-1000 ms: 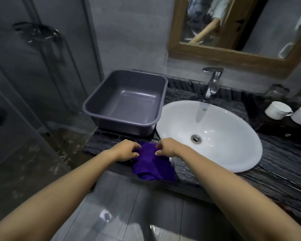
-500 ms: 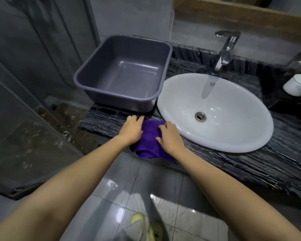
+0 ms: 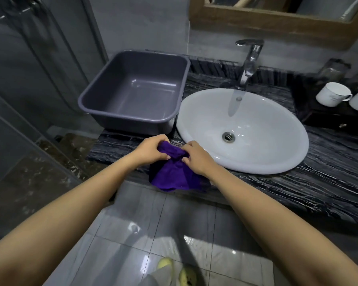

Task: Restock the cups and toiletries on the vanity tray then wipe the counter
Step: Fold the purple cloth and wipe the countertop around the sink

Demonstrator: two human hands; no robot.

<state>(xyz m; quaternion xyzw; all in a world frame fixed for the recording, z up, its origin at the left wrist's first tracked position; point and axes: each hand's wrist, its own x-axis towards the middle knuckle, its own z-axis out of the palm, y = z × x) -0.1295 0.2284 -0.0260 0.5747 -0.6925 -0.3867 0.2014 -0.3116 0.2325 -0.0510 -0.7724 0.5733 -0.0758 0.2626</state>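
Note:
A purple cloth point(image 3: 174, 176) hangs over the front edge of the dark marbled counter point(image 3: 329, 178), just left of the white sink point(image 3: 262, 153). My left hand point(image 3: 151, 150) and my right hand point(image 3: 196, 157) both pinch the cloth's bunched top edge. Two white cups point(image 3: 332, 97) lie on their sides on a dark vanity tray point(image 3: 318, 117) at the far right, with two clear glass jars point(image 3: 333, 71) behind them.
An empty grey plastic tub point(image 3: 120, 112) stands on the counter left of the sink. A chrome faucet point(image 3: 249, 58) rises behind the sink, under a wood-framed mirror point(image 3: 277, 21). A glass shower screen point(image 3: 39, 79) is at the left. Glossy floor tiles lie below.
My hands went from pressing the cloth flat on the counter edge to gathering and lifting its top edge. The camera view tilted back up a little.

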